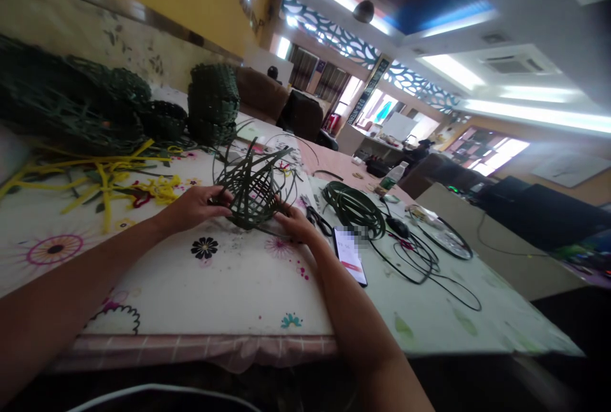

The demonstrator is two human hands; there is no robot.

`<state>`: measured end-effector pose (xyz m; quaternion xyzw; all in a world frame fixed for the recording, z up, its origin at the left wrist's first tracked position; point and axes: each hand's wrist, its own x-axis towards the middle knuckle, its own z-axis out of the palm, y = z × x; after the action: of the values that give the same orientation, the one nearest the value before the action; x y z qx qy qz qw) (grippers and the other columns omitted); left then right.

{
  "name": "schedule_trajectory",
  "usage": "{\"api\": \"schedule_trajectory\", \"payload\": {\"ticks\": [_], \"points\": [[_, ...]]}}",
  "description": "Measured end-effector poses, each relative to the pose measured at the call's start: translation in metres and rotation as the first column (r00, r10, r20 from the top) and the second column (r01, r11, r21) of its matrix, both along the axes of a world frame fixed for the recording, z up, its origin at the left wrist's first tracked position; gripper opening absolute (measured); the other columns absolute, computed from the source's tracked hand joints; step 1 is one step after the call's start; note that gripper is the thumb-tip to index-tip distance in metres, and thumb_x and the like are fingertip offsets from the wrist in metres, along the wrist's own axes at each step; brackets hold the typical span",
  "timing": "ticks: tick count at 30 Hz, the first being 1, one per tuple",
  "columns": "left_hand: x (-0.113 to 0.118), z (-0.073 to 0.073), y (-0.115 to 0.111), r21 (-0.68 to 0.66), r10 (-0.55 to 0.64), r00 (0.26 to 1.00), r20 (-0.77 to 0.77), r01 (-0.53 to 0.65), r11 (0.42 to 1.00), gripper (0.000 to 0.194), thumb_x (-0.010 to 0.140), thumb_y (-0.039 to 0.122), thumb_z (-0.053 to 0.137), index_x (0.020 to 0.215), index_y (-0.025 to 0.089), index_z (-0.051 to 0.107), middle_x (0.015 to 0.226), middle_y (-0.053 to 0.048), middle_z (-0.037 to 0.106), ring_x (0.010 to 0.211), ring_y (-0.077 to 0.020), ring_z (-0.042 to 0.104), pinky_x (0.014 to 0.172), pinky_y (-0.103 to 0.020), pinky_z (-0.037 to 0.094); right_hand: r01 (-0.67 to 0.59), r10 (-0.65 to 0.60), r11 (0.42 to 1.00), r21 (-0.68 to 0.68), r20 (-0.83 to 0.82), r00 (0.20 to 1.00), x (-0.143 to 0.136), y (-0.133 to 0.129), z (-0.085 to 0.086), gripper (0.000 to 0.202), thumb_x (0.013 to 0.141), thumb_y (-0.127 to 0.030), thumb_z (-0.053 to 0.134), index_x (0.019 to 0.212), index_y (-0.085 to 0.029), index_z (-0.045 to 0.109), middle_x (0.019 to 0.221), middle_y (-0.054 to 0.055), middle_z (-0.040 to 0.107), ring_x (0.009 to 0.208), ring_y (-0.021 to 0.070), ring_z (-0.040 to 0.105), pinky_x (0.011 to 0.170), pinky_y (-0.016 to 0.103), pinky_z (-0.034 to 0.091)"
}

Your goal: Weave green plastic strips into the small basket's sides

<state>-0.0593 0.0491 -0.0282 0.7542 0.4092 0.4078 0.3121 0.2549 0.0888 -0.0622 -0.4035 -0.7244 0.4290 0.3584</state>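
A partly woven basket of dark green strips (pixel 252 189) rests on the flowered tablecloth (pixel 162 297), its loose strip ends sticking up and outward. My left hand (pixel 207 203) grips the basket's left side, thumb and fingers closed on the strips. On the right side my right hand (pixel 293 222) holds the lower edge, its fingers closed round the strips and partly hidden by them. Between the two hands the open lattice of the weave shows.
Yellow strips (pixel 105 189) lie at the left, before finished dark green baskets (pixel 213 103). To the right are scissors (pixel 319 220), a phone (pixel 350 256), a coil of green strip (pixel 353 208) and a plastic bottle (pixel 394 175).
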Motion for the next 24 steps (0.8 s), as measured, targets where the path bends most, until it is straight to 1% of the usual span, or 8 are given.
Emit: {"api": "schedule_trajectory", "payload": {"ticks": [4, 6, 9, 11, 13, 16, 19, 24], "points": [[0.004, 0.000, -0.002, -0.025, 0.029, 0.999, 0.037, -0.028, 0.999, 0.031, 0.070, 0.050, 0.078, 0.080, 0.021, 0.070, 0.077, -0.002, 0.072, 0.074, -0.0199, 0.066, 0.073, -0.030, 0.052, 0.019, -0.020, 0.999, -0.028, -0.028, 0.999, 0.004, 0.000, 0.007, 0.066, 0.083, -0.053, 0.075, 0.139, -0.020, 0.068, 0.134, 0.008, 0.075, 0.126, 0.0260, 0.070, 0.117, 0.048, 0.051], [0.004, 0.001, -0.002, -0.006, 0.059, 0.998, 0.021, -0.059, 0.998, 0.032, 0.071, 0.051, 0.077, 0.080, 0.021, 0.070, 0.076, -0.002, 0.072, 0.073, -0.0195, 0.065, 0.072, -0.030, 0.051, 0.213, -0.208, 0.976, 0.052, -0.074, 0.975, 0.008, -0.001, 0.016, 0.062, 0.086, -0.058, 0.069, 0.134, -0.017, 0.070, 0.123, 0.011, 0.079, 0.117, 0.0266, 0.073, 0.110, 0.049, 0.054], [0.003, 0.003, -0.002, 0.033, 0.101, 0.995, -0.024, -0.100, 0.994, 0.033, 0.074, 0.053, 0.074, 0.080, 0.021, 0.068, 0.073, 0.000, 0.070, 0.070, -0.0183, 0.063, 0.070, -0.029, 0.048, 0.618, -0.578, 0.696, 0.366, -0.225, 0.785, 0.010, -0.012, 0.036, 0.047, 0.093, -0.057, 0.059, 0.110, -0.016, 0.076, 0.107, 0.012, 0.079, 0.104, 0.0262, 0.072, 0.101, 0.046, 0.055], [0.003, 0.004, -0.002, 0.053, 0.128, 0.991, -0.031, -0.126, 0.991, 0.034, 0.075, 0.054, 0.072, 0.080, 0.021, 0.068, 0.072, 0.000, 0.069, 0.069, -0.0178, 0.061, 0.069, -0.029, 0.047, 0.684, -0.629, 0.447, 0.576, -0.341, 0.699, 0.004, -0.028, 0.051, 0.037, 0.099, -0.050, 0.054, 0.093, -0.019, 0.074, 0.093, 0.010, 0.077, 0.093, 0.0236, 0.070, 0.093, 0.042, 0.056], [0.004, 0.004, -0.003, 0.053, 0.153, 0.988, -0.013, -0.153, 0.987, 0.035, 0.076, 0.054, 0.071, 0.081, 0.020, 0.067, 0.073, -0.001, 0.069, 0.069, -0.0179, 0.060, 0.068, -0.029, 0.046, 0.591, -0.550, 0.350, 0.727, -0.351, 0.758, -0.010, -0.050, 0.063, 0.032, 0.102, -0.039, 0.055, 0.079, -0.021, 0.068, 0.079, 0.006, 0.071, 0.082, 0.0203, 0.067, 0.083, 0.037, 0.055], [0.008, 0.005, -0.005, 0.037, 0.186, 0.982, 0.037, -0.188, 0.982, 0.035, 0.076, 0.054, 0.070, 0.081, 0.020, 0.065, 0.074, -0.001, 0.067, 0.068, -0.0174, 0.058, 0.067, -0.029, 0.046, 0.304, -0.284, 0.491, 0.816, -0.180, 0.942, -0.039, -0.080, 0.067, 0.027, 0.103, -0.027, 0.055, 0.078, -0.022, 0.065, 0.078, 0.005, 0.071, 0.075, 0.0162, 0.068, 0.072, 0.030, 0.056], [0.011, 0.006, -0.008, 0.053, 0.208, 0.977, 0.051, -0.211, 0.976, 0.034, 0.076, 0.053, 0.070, 0.080, 0.021, 0.063, 0.072, 0.000, 0.066, 0.067, -0.0168, 0.057, 0.066, -0.029, 0.045, 0.049, -0.064, 0.631, 0.774, -0.011, 0.998, -0.064, -0.095, 0.058, 0.022, 0.104, -0.024, 0.056, 0.085, -0.021, 0.067, 0.099, 0.009, 0.079, 0.089, 0.0154, 0.076, 0.081, 0.028, 0.061], [0.021, 0.004, -0.016, 0.081, 0.251, 0.968, -0.001, -0.250, 0.965, 0.035, 0.081, 0.056, 0.067, 0.083, 0.021, 0.065, 0.072, 0.001, 0.068, 0.068, -0.0182, 0.059, 0.066, -0.029, 0.044, 0.021, -0.201, 0.657, 0.754, 0.148, 0.968, -0.079, -0.095, 0.040, 0.021, 0.104, -0.021, 0.051, 0.097, -0.020, 0.071, 0.135, 0.013, 0.074, 0.116, 0.0192, 0.075, 0.097, 0.031, 0.061]]}}
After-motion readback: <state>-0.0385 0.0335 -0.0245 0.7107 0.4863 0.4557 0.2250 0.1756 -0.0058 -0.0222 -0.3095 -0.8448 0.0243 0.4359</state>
